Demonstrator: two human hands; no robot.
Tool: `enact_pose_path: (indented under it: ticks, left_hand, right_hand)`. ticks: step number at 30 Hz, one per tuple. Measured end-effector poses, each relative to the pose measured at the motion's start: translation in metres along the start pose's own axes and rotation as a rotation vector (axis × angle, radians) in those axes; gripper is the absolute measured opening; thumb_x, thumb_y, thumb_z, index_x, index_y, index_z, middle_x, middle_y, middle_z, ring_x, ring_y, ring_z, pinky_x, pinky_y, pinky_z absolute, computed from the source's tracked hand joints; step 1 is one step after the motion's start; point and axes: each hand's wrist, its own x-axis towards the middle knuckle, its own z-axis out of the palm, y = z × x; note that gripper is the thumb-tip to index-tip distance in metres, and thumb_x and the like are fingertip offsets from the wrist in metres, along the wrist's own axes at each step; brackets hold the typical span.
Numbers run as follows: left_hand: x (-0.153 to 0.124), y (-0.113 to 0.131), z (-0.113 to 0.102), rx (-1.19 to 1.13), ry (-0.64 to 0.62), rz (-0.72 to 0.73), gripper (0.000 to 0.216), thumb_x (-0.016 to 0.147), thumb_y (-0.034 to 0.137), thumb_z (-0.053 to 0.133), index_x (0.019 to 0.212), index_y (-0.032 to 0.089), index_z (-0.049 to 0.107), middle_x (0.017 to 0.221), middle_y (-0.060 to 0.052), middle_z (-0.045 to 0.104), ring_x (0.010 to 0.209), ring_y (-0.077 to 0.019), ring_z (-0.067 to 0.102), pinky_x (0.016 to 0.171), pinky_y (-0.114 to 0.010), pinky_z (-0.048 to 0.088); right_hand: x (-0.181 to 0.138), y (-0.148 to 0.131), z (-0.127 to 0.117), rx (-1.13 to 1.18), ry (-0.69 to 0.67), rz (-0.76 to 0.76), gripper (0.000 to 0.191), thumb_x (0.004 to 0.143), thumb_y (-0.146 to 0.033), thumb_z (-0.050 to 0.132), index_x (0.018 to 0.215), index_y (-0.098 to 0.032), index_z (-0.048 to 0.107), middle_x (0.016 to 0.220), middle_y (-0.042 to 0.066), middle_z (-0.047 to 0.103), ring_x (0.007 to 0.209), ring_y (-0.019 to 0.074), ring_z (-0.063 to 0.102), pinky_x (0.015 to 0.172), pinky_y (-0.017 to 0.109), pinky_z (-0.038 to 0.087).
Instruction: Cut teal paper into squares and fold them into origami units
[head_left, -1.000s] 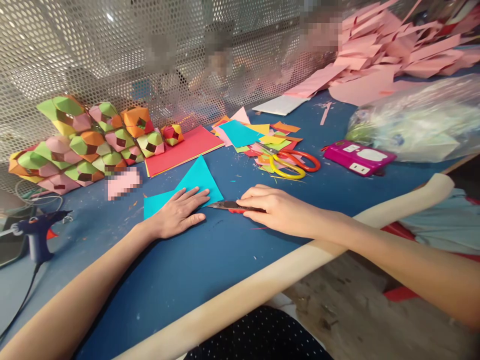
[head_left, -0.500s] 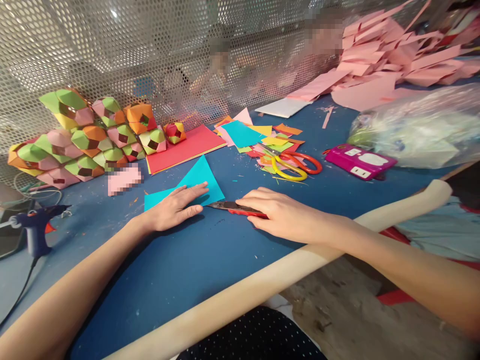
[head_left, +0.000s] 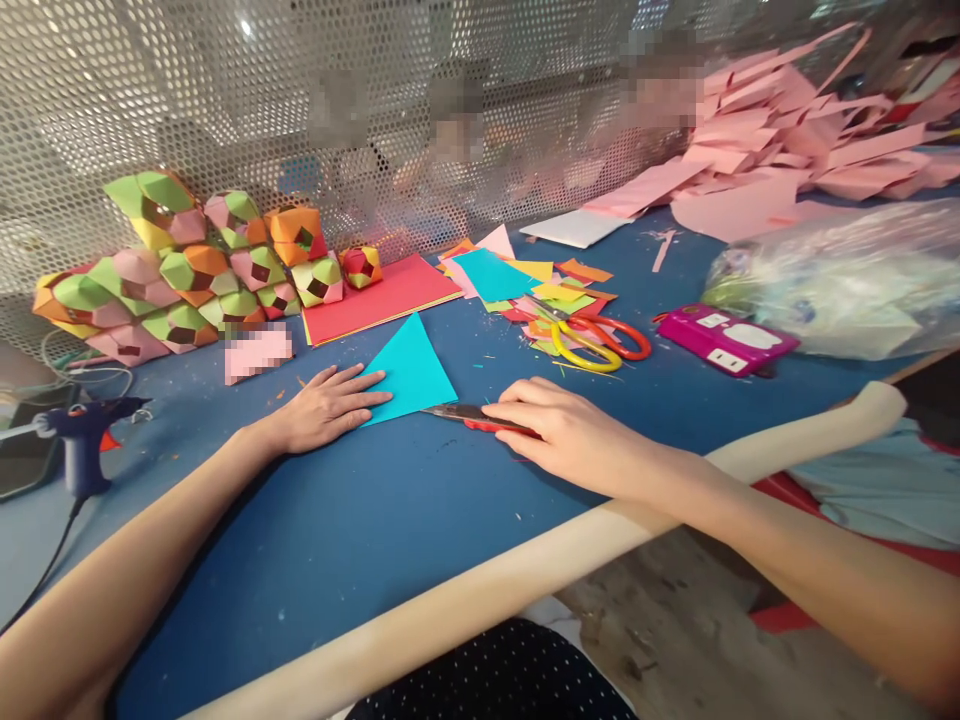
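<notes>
My left hand (head_left: 322, 408) lies flat on the blue table, fingers stretched out over the left corner of a folded teal paper triangle (head_left: 411, 372). Just to the right, my right hand (head_left: 562, 428) rests on a red-handled cutter (head_left: 471, 416), fingers closed over its handle. The cutter's dark blade tip touches the triangle's lower right edge.
Folded paper balls (head_left: 187, 270) are stacked at the back left by the mesh wall, beside red sheets (head_left: 390, 292). Coloured scraps and scissors (head_left: 592, 340) lie behind the hands. A pink box (head_left: 724, 340), plastic bag (head_left: 832, 280) and pink paper pile (head_left: 780, 140) sit right; a glue gun (head_left: 79, 440) left.
My left hand slid left along the teal paper, and its left flap is gone from sight, leaving one triangle. The right hand stayed on the cutter.
</notes>
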Motion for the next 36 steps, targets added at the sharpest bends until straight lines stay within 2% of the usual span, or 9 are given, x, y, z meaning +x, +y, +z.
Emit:
enact_pose_path:
  ticks: [12,18,36]
  left_hand:
    - [0.001,0.002,0.001,-0.030,0.001,-0.024,0.054,0.099,0.056,0.015,0.144,0.036,0.038,0.157,0.003,0.026,0.147,-0.0257,0.015,0.118,-0.052,0.009]
    - [0.000,0.002,0.002,-0.039,0.002,-0.026,0.053,0.099,0.055,0.015,0.144,0.037,0.037,0.157,0.004,0.025,0.147,-0.0251,0.015,0.117,-0.053,0.009]
    - [0.000,-0.003,0.009,-0.011,-0.011,-0.008,0.051,0.100,0.053,0.014,0.146,0.040,0.032,0.159,0.007,0.020,0.148,-0.0250,0.012,0.118,-0.051,0.008]
  right_hand:
    - [0.000,-0.003,0.008,-0.004,0.070,-0.068,0.028,0.092,-0.014,0.046,0.111,-0.017,0.068,0.096,0.011,0.061,0.090,0.0227,0.055,0.078,0.039,0.052]
    - [0.002,-0.006,0.010,0.012,0.050,-0.062,0.029,0.093,-0.014,0.048,0.115,-0.019,0.067,0.095,0.010,0.060,0.090,0.0224,0.055,0.079,0.040,0.052]
    - [0.008,-0.019,0.014,-0.006,0.071,-0.098,0.025,0.092,-0.012,0.049,0.108,-0.015,0.068,0.094,0.010,0.060,0.089,0.0225,0.055,0.077,0.039,0.052]
